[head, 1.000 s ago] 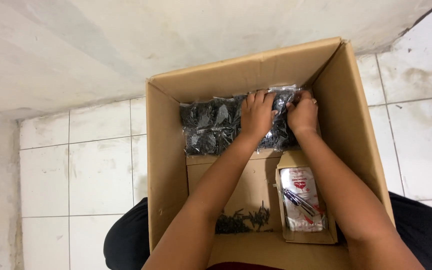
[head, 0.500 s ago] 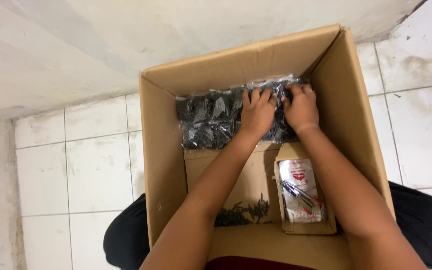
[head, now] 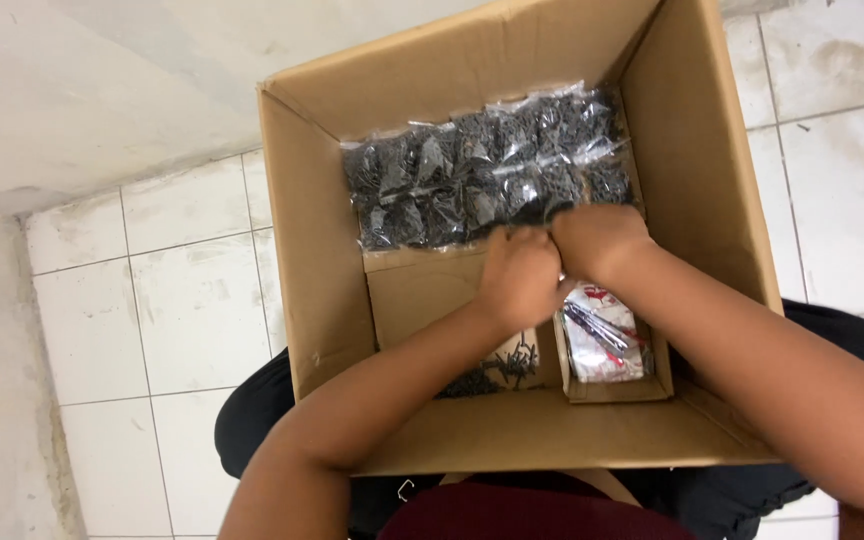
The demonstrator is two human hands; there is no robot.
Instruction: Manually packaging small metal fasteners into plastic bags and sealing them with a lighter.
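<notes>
Both hands, left hand and right hand, are meeting inside the cardboard box. Their fingers are curling at the near edge of the clear bags of dark pieces (perhaps gripping them; I cannot tell).

White tiled floor, grey grout lines, stained and scuffed, darker smudges on tiles at upper right. Pale plaster wall base meets floor along upper left edge. Large open brown cardboard box stands directly on floor, flaps up, wide side walls, tilted slightly clockwise in view. Box sits between person's legs in black trousers, which rest on floor at box's near corners. Small dark specks on tile right of box.
</notes>
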